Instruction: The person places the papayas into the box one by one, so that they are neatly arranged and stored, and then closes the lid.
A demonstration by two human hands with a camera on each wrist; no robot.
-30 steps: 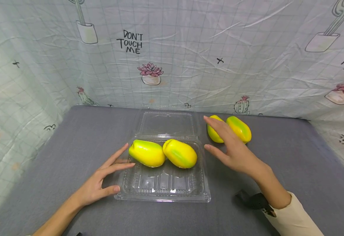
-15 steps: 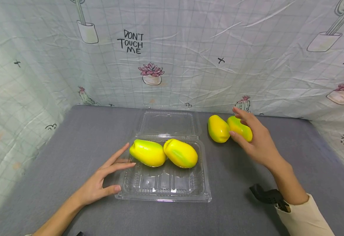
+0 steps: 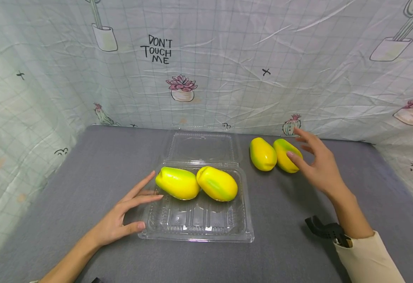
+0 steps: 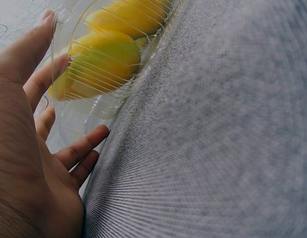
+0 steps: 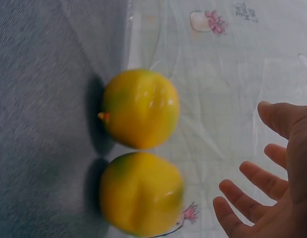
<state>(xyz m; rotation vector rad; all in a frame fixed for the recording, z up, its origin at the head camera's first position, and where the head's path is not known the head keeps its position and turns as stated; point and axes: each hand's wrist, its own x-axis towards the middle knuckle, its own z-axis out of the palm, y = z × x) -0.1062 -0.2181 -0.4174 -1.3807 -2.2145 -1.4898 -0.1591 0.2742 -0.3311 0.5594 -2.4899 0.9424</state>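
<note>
Two yellow-green papayas, one on the left point(image 3: 178, 183) and one on the right point(image 3: 217, 183), lie side by side at the back of a clear plastic clamshell box point(image 3: 195, 237). My left hand point(image 3: 118, 218) spreads its fingers along the box's left rim; in the left wrist view its fingertips touch or nearly touch the clear wall. Behind the box, two more papayas sit on the grey cloth: a nearer-to-box one point(image 3: 263, 154) and a rightmost one point(image 3: 285, 162). Over the rightmost papaya hovers my right hand point(image 3: 319, 165), fingers loosely spread and holding nothing; the right wrist view shows it apart from both fruits.
The box's lid point(image 3: 202, 147) lies folded back toward the wall curtain point(image 3: 220, 78), which is printed with cactus drawings. Grey cloth point(image 3: 273, 255) covers the table. A black strap-like device point(image 3: 326, 230) sits at my right wrist beside a cream sleeve point(image 3: 369, 255).
My right hand has moved right, from beside the box and over the nearer loose papaya to above the rightmost one. The left hand and box have stayed put.
</note>
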